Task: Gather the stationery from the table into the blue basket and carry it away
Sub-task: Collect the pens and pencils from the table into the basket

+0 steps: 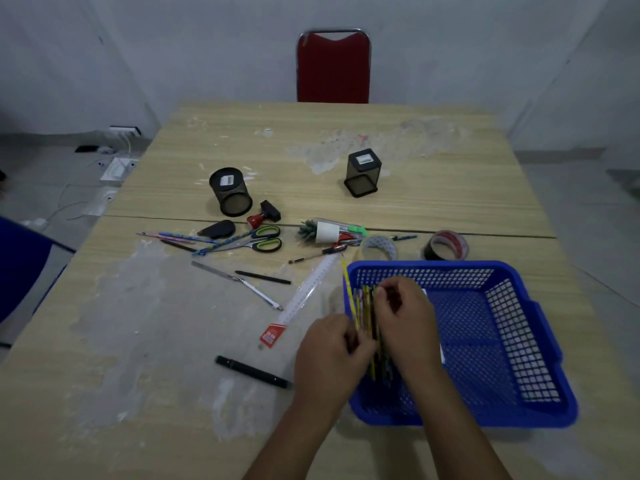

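The blue basket (519, 341) stands at the near right of the table. Both hands hold a bundle of pencils (365, 311) over the basket's left wall: my left hand (332, 355) grips it from the left, my right hand (405, 323) from the right, inside the basket. Loose stationery lies on the table: green-handled scissors (256, 241), a clear ruler (304, 294), a black marker (252, 372), a black pen (263, 277), a metal letter opener (239, 280), coloured pencils (180, 237) and a pen bundle (332, 232).
Two black mesh pen cups (230, 192) (363, 172) lie toppled farther back. A stamp (265, 214), a black stapler (217, 229), a tape roll (379, 247) and a brown tape roll (446, 245) sit near the basket's far side. A red chair (333, 67) stands behind the table.
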